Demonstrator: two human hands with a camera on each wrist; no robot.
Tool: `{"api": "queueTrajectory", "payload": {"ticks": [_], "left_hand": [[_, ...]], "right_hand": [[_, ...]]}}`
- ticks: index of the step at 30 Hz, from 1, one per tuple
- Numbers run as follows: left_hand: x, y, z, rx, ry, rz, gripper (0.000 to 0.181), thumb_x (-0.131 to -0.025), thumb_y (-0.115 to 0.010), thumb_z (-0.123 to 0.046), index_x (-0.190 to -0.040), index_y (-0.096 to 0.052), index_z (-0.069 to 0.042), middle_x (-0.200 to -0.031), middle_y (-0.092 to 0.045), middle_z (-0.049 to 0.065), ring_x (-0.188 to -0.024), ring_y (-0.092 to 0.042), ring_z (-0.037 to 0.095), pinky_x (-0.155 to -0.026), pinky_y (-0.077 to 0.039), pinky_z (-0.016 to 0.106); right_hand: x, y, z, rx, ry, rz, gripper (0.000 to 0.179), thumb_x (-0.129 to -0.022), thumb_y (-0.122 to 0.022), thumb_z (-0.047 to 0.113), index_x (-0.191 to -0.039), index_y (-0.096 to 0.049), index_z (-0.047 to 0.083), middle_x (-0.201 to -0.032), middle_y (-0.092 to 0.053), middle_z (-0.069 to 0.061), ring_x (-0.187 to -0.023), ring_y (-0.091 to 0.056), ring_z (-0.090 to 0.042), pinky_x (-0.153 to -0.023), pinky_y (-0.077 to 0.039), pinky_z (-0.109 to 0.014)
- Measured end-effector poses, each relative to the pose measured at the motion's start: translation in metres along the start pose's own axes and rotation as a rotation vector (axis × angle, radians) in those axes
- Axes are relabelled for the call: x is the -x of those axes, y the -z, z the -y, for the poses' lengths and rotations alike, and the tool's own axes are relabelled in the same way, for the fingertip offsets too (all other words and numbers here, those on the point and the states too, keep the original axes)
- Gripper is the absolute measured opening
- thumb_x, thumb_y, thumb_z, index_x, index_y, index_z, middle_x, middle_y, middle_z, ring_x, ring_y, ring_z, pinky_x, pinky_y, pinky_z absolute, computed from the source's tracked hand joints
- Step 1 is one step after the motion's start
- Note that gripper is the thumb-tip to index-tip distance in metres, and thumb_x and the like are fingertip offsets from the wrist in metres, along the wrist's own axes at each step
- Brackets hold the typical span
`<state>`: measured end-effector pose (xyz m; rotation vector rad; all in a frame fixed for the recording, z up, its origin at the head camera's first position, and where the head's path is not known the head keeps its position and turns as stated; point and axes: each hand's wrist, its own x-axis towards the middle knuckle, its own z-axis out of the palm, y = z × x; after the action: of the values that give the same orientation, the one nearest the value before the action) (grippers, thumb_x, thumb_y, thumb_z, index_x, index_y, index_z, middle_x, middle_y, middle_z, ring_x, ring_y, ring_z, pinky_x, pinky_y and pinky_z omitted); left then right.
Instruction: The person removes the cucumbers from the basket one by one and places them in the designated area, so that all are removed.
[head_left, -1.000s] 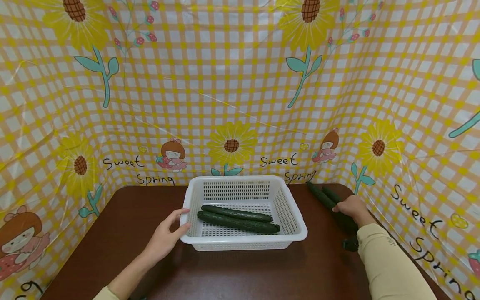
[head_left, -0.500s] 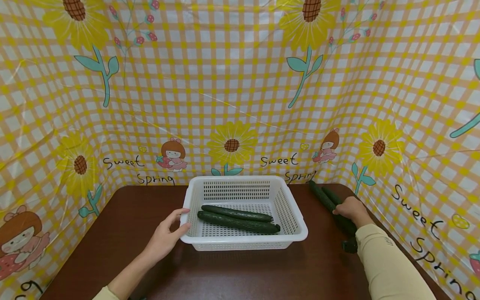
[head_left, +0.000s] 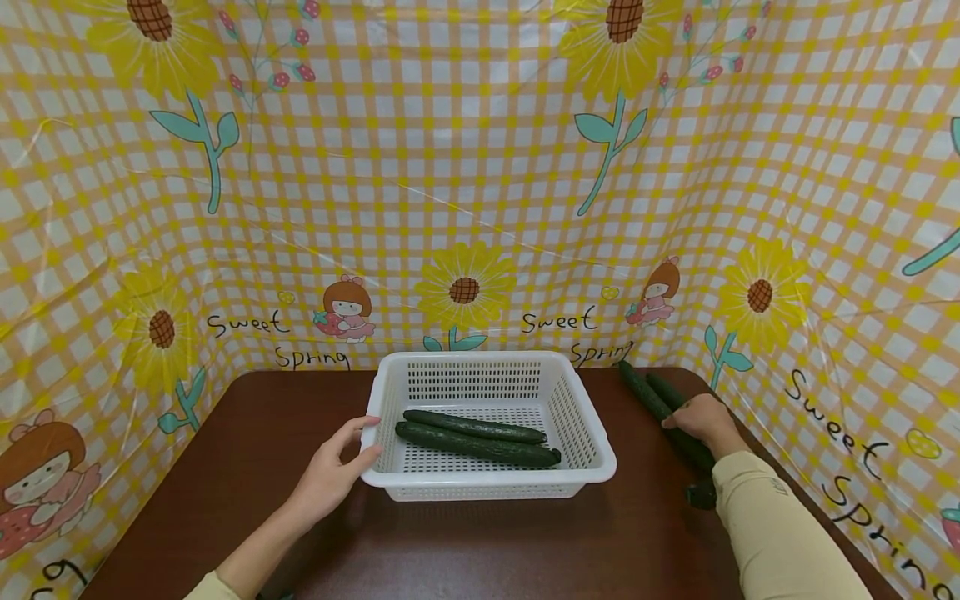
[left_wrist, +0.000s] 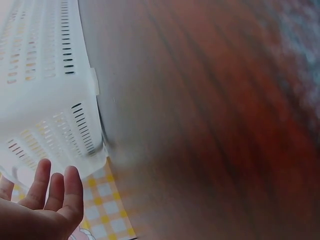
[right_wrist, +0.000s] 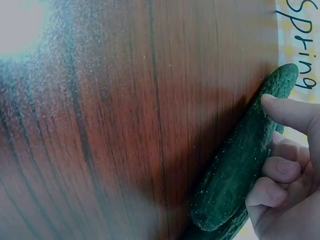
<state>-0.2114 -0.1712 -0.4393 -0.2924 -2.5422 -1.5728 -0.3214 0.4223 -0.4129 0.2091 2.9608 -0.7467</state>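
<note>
White basket, touched by spread left hand: two cucumbers are contained, more cucumbers left outside, one gripped by right hand.

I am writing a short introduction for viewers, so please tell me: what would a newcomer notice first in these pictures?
Probably the bright checked cloth with large sunflowers, behind and on both sides of the dark table. Next, the white basket in the middle, with two cucumbers inside and the left hand at its left rim. At the table's right side, the right hand grips another cucumber.
</note>
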Motion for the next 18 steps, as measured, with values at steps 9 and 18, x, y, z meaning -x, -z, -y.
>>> {"api": "queueTrajectory", "payload": {"ticks": [9,18], "left_hand": [[0.0001,0.0001,0.0012,0.009,0.011,0.0,0.045,-0.096,-0.069,-0.031,-0.139,-0.056,-0.023,-0.117,-0.066,0.008,-0.117,-0.055,0.024,-0.101,-0.039,0.053],[0.0001,-0.0005,0.0016,-0.003,0.026,0.002,0.046,-0.096,-0.069,-0.036,-0.139,-0.055,-0.026,-0.117,-0.066,0.007,-0.116,-0.055,0.023,-0.098,-0.041,0.048]], "right_hand": [[-0.0004,-0.0038,-0.0029,0.027,-0.007,0.01,0.035,-0.087,-0.069,0.025,-0.057,-0.052,0.018,-0.061,-0.049,0.0,-0.071,-0.056,-0.029,-0.065,-0.045,-0.042],[0.0032,-0.0009,0.0007,0.011,0.007,-0.016,0.021,-0.088,-0.069,0.021,-0.075,-0.066,0.005,-0.083,-0.065,-0.018,-0.08,-0.06,-0.034,-0.068,-0.05,-0.045]]}}
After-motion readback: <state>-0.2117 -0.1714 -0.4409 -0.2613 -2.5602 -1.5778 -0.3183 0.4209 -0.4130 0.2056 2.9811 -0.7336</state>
